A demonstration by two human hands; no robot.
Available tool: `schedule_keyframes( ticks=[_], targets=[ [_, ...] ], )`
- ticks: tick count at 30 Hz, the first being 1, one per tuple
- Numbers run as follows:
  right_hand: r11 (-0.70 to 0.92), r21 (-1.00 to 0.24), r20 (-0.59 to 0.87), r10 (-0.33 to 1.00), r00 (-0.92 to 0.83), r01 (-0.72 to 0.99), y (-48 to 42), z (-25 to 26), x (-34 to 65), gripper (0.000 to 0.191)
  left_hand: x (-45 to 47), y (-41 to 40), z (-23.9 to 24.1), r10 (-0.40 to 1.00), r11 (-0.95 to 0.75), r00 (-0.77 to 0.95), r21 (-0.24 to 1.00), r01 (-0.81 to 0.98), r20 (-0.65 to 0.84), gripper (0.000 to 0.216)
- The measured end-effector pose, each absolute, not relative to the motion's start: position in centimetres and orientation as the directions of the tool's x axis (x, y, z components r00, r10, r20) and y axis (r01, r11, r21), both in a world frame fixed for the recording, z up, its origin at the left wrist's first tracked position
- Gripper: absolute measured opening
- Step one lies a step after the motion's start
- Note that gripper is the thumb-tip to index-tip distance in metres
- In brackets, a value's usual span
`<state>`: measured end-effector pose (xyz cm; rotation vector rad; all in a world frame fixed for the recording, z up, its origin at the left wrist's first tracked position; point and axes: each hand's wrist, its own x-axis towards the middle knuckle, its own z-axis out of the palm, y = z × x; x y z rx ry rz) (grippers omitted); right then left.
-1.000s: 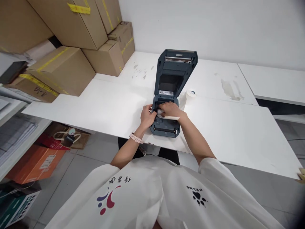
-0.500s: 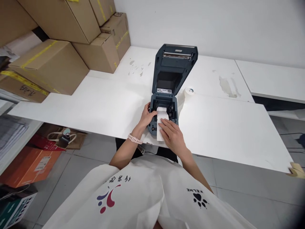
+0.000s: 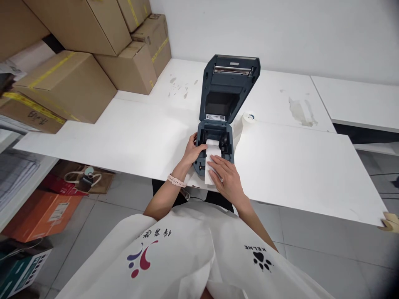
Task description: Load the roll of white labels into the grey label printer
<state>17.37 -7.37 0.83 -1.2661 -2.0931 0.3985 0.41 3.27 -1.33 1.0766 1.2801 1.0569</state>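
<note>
A dark blue-grey label printer [image 3: 215,128] stands on the white table with its lid [image 3: 222,97] raised. My left hand [image 3: 190,153] grips the printer's left side, fingers around the outer wall and thumb reaching in to the paper's left edge. A white strip of label paper [image 3: 209,176] runs from the paper roll [image 3: 212,142] inside and hangs over the printer's front. On that strip lies my right hand [image 3: 229,178], its fingers stretched out over the paper and its palm beside the printer's front right corner. The paper under those fingers is hidden.
A loose roll of white paper [image 3: 248,118] sits behind and right of the printer. Cardboard boxes [image 3: 67,85] are stacked at the table's back left. The white table [image 3: 289,166] has its front edge close to my body. An orange box [image 3: 43,214] stands lower left.
</note>
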Motion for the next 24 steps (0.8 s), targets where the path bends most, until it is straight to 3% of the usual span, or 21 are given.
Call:
schedule_keyframes(
  ticks=[5,10,13,16,20,22,24],
  targets=[
    [0.477,-0.588,0.378,0.876,-0.3,0.653,-7.8,0.9,17.5,0.032,0.5,3.4,-0.8,0.98,0.201,0.012,0.98,0.01,-0.201,0.076],
    [0.395,-0.786,0.36,0.918,-0.167,0.476,-5.6,2.8,19.5,0.033,0.5,0.3,0.2,0.975,0.216,0.063,0.976,-0.038,-0.213,0.086],
    [0.391,-0.801,0.459,0.887,0.047,0.452,0.5,5.7,21.2,0.053,0.1,-3.2,0.5,0.964,0.252,0.081,0.968,0.017,-0.252,0.103],
    [0.386,-0.829,0.47,0.873,0.131,0.406,9.0,9.5,22.0,0.072,-0.4,-6.3,0.5,0.945,0.293,0.135,0.955,0.053,-0.297,0.115],
    [0.372,-0.895,0.389,0.921,0.021,0.244,16.1,13.0,21.7,0.09,-1.3,-7.9,0.3,0.938,0.287,0.191,0.957,0.03,-0.288,0.115],
    [0.371,-0.902,0.381,0.925,0.004,0.219,15.3,13.1,21.6,0.101,-2.0,-7.9,0.1,0.942,0.291,0.174,0.957,0.004,-0.288,0.111],
    [0.391,-0.896,0.405,0.914,0.028,0.211,11.8,11.9,21.6,0.1,-2.8,-7.6,0.0,0.949,0.294,0.124,0.955,-0.028,-0.288,0.105]
  ],
)
